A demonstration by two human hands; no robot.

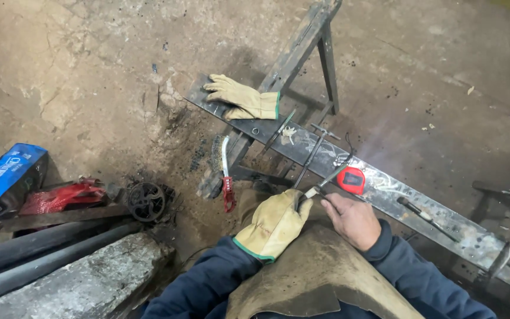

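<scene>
Near the lower centre of the frame my left hand (274, 224), in a tan leather glove, is curled shut around the end of a thin metal rod (324, 181) that slants up and right. My bare right hand (353, 220) sits just beside it, fingers bent toward the rod's lower end, though I cannot tell whether they actually pinch it. The rod's far end lies over the long steel flat bar (444, 221) that runs from centre frame to the lower right, right next to a red tape measure (351, 180) resting on that bar. A spare glove (243, 97) lies on the bar's upper end (palm side down, I think). A red-handled wire brush (226, 171) leans left of my hands.
</scene>
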